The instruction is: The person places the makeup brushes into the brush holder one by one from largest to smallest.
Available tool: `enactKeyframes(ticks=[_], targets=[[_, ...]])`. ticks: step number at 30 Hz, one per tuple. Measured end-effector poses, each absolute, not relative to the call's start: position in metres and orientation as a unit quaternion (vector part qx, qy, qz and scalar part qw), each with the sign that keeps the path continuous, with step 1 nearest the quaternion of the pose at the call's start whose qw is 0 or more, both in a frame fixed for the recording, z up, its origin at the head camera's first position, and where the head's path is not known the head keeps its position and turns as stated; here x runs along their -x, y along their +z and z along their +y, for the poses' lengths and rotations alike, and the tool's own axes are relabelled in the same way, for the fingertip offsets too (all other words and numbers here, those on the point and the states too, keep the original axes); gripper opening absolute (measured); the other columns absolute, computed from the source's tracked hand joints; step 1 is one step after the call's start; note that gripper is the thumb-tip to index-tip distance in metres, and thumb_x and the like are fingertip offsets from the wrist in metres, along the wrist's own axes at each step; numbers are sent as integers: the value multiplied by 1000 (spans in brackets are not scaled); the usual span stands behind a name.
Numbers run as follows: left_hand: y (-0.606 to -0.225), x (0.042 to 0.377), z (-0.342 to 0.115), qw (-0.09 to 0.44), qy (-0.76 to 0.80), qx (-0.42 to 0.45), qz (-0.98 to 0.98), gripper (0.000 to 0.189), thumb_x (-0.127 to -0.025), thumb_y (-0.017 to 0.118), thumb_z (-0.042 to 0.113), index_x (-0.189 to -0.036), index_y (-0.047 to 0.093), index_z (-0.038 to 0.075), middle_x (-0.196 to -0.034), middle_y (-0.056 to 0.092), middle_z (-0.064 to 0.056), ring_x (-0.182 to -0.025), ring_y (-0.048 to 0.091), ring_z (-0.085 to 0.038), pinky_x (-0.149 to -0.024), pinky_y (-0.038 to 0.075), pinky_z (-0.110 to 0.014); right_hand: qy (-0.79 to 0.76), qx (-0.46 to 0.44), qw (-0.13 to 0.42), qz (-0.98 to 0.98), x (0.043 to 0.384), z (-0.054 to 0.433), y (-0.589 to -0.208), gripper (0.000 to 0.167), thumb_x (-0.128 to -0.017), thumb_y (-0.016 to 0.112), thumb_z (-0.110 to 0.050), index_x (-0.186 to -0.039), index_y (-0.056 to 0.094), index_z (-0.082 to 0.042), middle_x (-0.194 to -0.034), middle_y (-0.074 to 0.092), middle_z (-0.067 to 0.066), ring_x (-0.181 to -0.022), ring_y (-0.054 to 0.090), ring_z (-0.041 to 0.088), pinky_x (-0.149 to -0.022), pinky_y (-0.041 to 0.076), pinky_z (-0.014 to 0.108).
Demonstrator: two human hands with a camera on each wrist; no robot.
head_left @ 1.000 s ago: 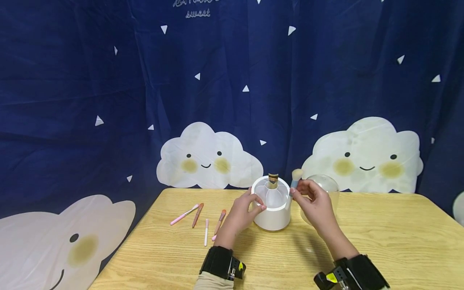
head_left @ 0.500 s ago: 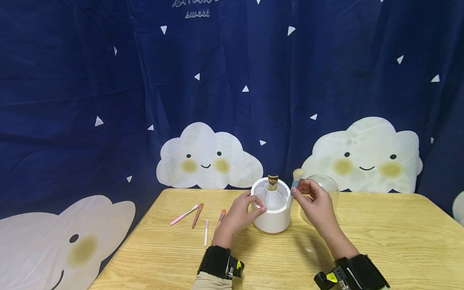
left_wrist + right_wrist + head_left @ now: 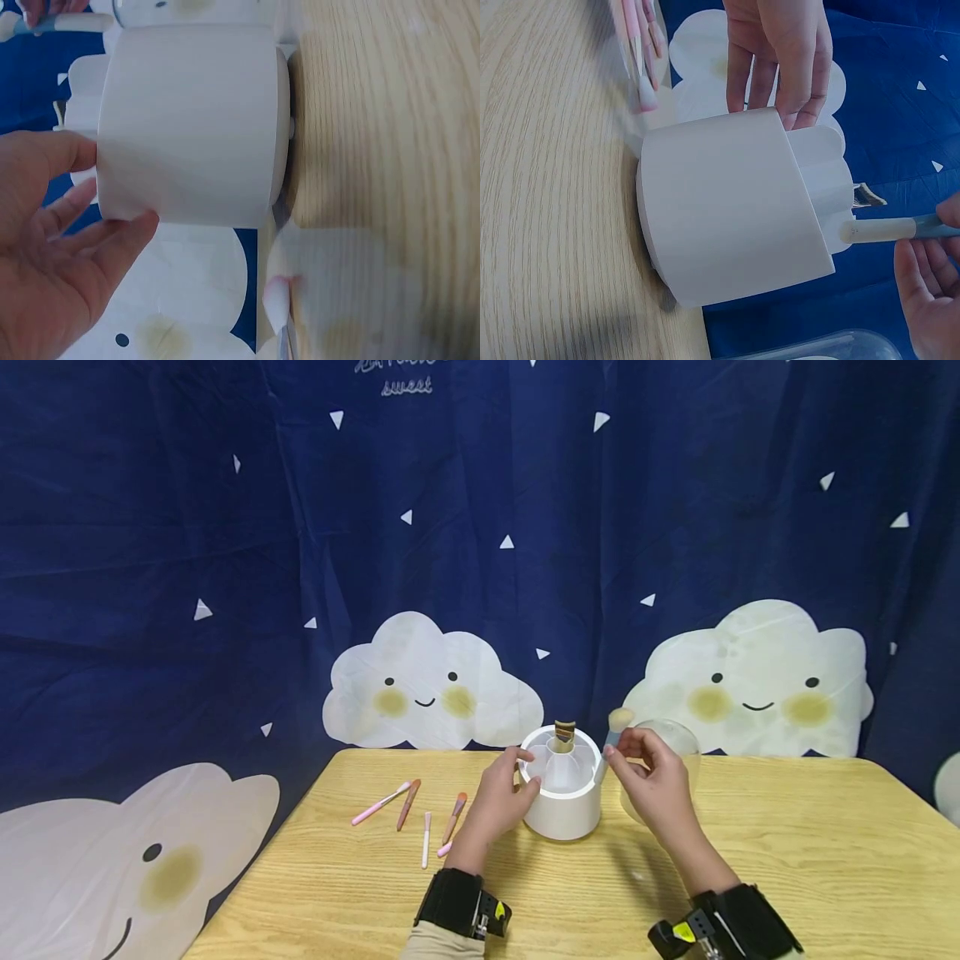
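Observation:
A white round brush holder point(image 3: 562, 817) with a clear divided insert stands on the table between my hands. My left hand point(image 3: 498, 793) touches its left side and rim, fingers spread and loosely bent; the left wrist view shows fingertips against the wall point(image 3: 191, 127). Between thumb and fingers, my right hand point(image 3: 656, 781) pinches a makeup brush point(image 3: 613, 739), bristles up, at the holder's right rim. In the right wrist view, the white end of its handle point(image 3: 885, 230) points toward the insert. A gold and brown flat-tipped item point(image 3: 564, 735) stands up from the insert's middle.
Several small makeup brushes lie left of the holder, among them a pink one point(image 3: 380, 803), a brown one point(image 3: 408, 806) and a white one point(image 3: 426, 842). A clear domed cover point(image 3: 684, 743) stands behind my right hand. A blue curtain with clouds point(image 3: 435, 693) hangs behind the table.
My left hand's thumb and forefinger have shifted left along the holder's rim and spread apart. The right hand still holds the brush at the right rim, almost unmoved.

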State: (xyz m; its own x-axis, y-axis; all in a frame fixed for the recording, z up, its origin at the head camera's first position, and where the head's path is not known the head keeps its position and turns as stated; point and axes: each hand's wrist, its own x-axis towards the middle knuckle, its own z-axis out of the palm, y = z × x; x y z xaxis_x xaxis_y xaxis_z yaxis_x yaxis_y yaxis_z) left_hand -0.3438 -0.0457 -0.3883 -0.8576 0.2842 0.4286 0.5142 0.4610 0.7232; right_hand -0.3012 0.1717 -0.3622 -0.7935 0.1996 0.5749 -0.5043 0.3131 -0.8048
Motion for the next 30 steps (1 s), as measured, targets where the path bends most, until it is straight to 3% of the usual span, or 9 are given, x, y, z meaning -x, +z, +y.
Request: enactKeyframes(ticks=[5,9,17,24,30], targets=[[-387,341,-40,144,-488,199,-838,41,-85,66,1,-122,48,-4,-131,58,-29,-121,61,-42,-94,55,-50,570,-100,306,-756,302,171,-362,22,-94,71,-6,-111,63,6,-103,64,16,-90,61,-2,-71,52,10],[-385,339,-37,150,-484,173,-844,57,-81,69,3,-131,41,-2,-128,59,-27,-118,62,-40,-98,52,-49,567,-97,305,-759,302,171,-363,22,-94,71,-6,-111,63,6,-103,64,16,-90,61,-2,-72,52,10],[-382,336,-37,142,-442,171,-869,64,-83,69,11,-141,48,-3,-124,56,-22,-106,59,-33,-91,51,-48,569,-94,306,-757,302,170,-364,23,-94,72,-7,-111,63,6,-103,64,16,-89,61,-2,-72,51,9],[-382,337,-40,125,-425,203,-873,70,-86,66,13,-148,42,-8,-145,47,-28,-132,49,-41,-111,41,-53,569,-89,307,-758,301,169,-363,22,-94,71,-6,-110,63,6,-102,64,14,-90,61,-2,-72,51,9],[-379,339,-40,96,-445,222,-862,67,-95,51,16,-154,31,-8,-158,36,-26,-145,36,-41,-118,31,-53,574,-81,307,-755,300,166,-361,19,-94,70,-5,-108,64,6,-99,63,8,-94,64,7,-74,53,11]])
